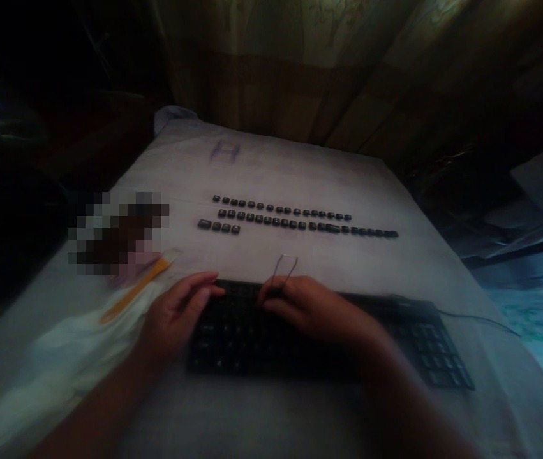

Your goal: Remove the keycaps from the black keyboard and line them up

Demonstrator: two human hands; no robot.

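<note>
A black keyboard [271, 347] lies on the cloth-covered table, dim and partly covered by my hands. My left hand [170, 322] is at its upper left corner, thumb and fingers closed loosely around the edge. Over the upper middle keys, my right hand [312, 309] pinches a thin bent wire [284, 260], whose U-shaped end sticks up above the fingers. The wire's lower end is hidden by the hand. Beyond the keyboard, loose black keycaps [275, 222] lie in two long rows and one short row [226, 228].
Left of the keyboard lie an orange-handled tool [137, 288], like a brush, and a crumpled pale cloth [70, 357]. A blurred-out patch covers something behind them. The keyboard's cable [479, 320] runs off to the right. A curtain [271, 70] hangs behind the table [295, 156].
</note>
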